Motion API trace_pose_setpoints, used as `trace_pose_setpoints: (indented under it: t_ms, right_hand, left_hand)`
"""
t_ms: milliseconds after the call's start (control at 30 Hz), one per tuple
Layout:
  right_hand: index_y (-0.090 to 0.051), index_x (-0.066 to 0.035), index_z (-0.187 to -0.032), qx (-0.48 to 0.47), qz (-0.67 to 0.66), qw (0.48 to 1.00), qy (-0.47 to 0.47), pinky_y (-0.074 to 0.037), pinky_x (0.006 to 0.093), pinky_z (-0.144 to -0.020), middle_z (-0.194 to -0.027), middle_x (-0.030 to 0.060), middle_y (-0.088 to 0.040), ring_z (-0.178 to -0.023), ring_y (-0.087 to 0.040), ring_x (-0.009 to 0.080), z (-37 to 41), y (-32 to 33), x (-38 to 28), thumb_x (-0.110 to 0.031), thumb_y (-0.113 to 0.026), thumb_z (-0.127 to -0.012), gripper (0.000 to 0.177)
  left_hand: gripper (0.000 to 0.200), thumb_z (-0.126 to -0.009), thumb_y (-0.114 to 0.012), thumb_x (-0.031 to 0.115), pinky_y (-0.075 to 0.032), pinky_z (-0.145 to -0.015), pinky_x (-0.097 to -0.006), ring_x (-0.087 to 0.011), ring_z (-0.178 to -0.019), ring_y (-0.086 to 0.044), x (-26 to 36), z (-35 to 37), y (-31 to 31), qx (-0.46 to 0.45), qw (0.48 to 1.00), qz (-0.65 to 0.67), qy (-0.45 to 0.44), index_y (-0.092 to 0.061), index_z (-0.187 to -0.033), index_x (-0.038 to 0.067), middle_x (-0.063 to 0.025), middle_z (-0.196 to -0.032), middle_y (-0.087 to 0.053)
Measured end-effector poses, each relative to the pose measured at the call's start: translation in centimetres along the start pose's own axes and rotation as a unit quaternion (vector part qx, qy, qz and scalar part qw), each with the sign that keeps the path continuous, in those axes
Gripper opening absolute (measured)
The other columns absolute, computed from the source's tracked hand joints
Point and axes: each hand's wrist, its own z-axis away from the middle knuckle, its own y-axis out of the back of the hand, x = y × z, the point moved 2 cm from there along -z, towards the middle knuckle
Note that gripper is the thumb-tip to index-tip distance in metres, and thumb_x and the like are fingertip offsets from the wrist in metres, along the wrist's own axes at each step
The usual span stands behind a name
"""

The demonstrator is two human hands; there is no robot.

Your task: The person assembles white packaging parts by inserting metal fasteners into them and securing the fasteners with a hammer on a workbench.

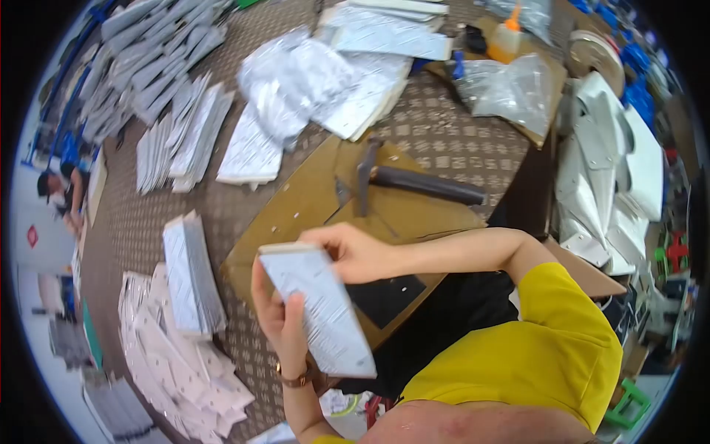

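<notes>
My left hand (pixel 285 318) is wrapped round a flat stack of pale, film-covered pieces (pixel 322 314), with the thumb pressed on its face. It is held tilted above the brown board. At the upper end of the stack my right hand (pixel 347 251) is closed on its edge; some of its fingers are hidden behind the stack. A hammer (pixel 425 185) with a dark handle lies on the brown board (pixel 281 214) just beyond my hands. Left of them stands a similar bundle of pale pieces (pixel 191 274).
Pinkish pieces (pixel 174 362) are spread at the lower left. Grey bundles (pixel 155 59) and plastic-wrapped pieces (pixel 296 81) lie at the back. A glue bottle (pixel 505 41) stands near a clear bag (pixel 506 92). White sheets (pixel 599 170) pile up at right. Another person (pixel 66 189) sits far left.
</notes>
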Motion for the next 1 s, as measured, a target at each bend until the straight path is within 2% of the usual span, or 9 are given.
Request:
trace_pose_setpoints:
  t_ms: [67,133,267,333,367,467,600,733,1000]
  right_hand:
    - [-0.073,-0.005,-0.112,-0.010,-0.089,0.996,-0.011,-0.051,0.0247,-0.065,-0.091,-0.0008,-0.073,-0.079,-0.065,0.0058,-0.2,-0.5,0.8,-0.007,-0.074,-0.097,0.015]
    - [-0.068,0.000,-0.118,-0.049,-0.013,0.995,-0.088,-0.054,0.0246,-0.083,-0.108,-0.0016,-0.072,-0.096,-0.064,0.0028,-0.2,0.7,0.1,-0.003,-0.074,-0.097,0.022]
    - [-0.067,0.000,-0.116,0.021,-0.007,0.986,-0.167,-0.053,0.0241,-0.082,-0.107,-0.0003,-0.071,-0.097,-0.064,0.0035,-0.9,1.3,-0.6,-0.002,-0.075,-0.096,0.022]
    - [-0.068,-0.004,-0.114,0.153,0.059,0.986,-0.024,-0.051,0.0238,-0.076,-0.103,0.0000,-0.069,-0.092,-0.063,0.0044,-1.3,2.0,-1.3,-0.003,-0.077,-0.095,0.021]
    - [-0.068,-0.004,-0.114,0.147,0.058,0.987,-0.027,-0.051,0.0238,-0.076,-0.103,0.0000,-0.069,-0.092,-0.063,0.0044,-1.2,2.0,-1.7,-0.003,-0.077,-0.095,0.021]
    - [-0.072,-0.007,-0.108,0.176,0.313,0.910,0.208,-0.048,0.0270,-0.068,-0.095,0.0029,-0.067,-0.082,-0.061,0.0108,-0.7,1.9,-3.9,-0.002,-0.082,-0.088,0.023]
    - [-0.076,-0.009,-0.102,0.051,0.413,0.851,0.322,-0.045,0.0321,-0.065,-0.093,0.0052,-0.066,-0.077,-0.059,0.0191,-0.8,0.3,-3.5,-0.002,-0.088,-0.078,0.027]
    - [-0.078,-0.010,-0.098,0.042,0.437,0.849,0.295,-0.044,0.0347,-0.065,-0.093,0.0040,-0.065,-0.077,-0.059,0.0236,-0.4,0.1,-2.6,-0.003,-0.089,-0.072,0.029]
    - [-0.078,-0.011,-0.099,0.021,0.461,0.843,0.276,-0.046,0.0337,-0.066,-0.093,0.0021,-0.066,-0.079,-0.060,0.0224,-0.5,0.1,-2.7,-0.004,-0.090,-0.073,0.029]
  left_hand:
    - [0.061,-0.103,-0.064,0.006,-0.052,-0.095,-0.0265,-0.0099,-0.102,-0.066,0.7,0.3,0.5,0.025,0.999,-0.034,0.002,-0.039,-0.159,0.003,-0.0090,-0.122,-0.072]
    - [0.057,-0.101,-0.065,0.002,-0.052,-0.094,-0.0268,-0.0102,-0.104,-0.067,-0.5,0.3,1.6,0.008,0.999,-0.048,0.023,-0.045,-0.154,0.000,-0.0092,-0.123,-0.072]
    - [0.048,-0.099,-0.068,0.000,-0.053,-0.094,-0.0266,-0.0104,-0.106,-0.067,-0.3,-0.1,1.6,0.009,0.999,-0.051,0.018,-0.053,-0.144,-0.004,-0.0093,-0.124,-0.072]
    - [0.044,-0.099,-0.069,0.000,-0.053,-0.094,-0.0264,-0.0104,-0.106,-0.067,-0.3,-0.1,1.7,0.017,0.999,-0.047,0.009,-0.056,-0.141,-0.006,-0.0094,-0.123,-0.072]
    - [0.042,-0.099,-0.069,0.000,-0.053,-0.094,-0.0263,-0.0103,-0.106,-0.067,-0.4,-0.1,1.8,0.018,0.999,-0.049,0.008,-0.056,-0.139,-0.005,-0.0094,-0.123,-0.072]
    - [0.039,-0.099,-0.070,0.000,-0.053,-0.094,-0.0261,-0.0101,-0.105,-0.067,-0.8,-0.2,2.0,0.020,0.998,-0.052,0.006,-0.057,-0.135,-0.005,-0.0094,-0.122,-0.072]
    - [0.035,-0.099,-0.071,0.000,-0.053,-0.093,-0.0261,-0.0101,-0.105,-0.066,-0.7,-0.2,1.9,0.018,0.999,-0.043,0.012,-0.058,-0.131,-0.004,-0.0085,-0.119,-0.072]
    - [0.036,-0.098,-0.073,0.000,-0.054,-0.092,-0.0258,-0.0104,-0.105,-0.066,-0.5,-0.1,1.7,0.008,0.999,-0.034,0.000,-0.058,-0.131,-0.004,-0.0087,-0.120,-0.071]
    - [0.038,-0.097,-0.074,-0.001,-0.054,-0.090,-0.0254,-0.0104,-0.106,-0.065,-1.2,-0.3,1.3,-0.005,1.000,-0.002,0.015,-0.057,-0.130,-0.003,-0.0098,-0.123,-0.068]
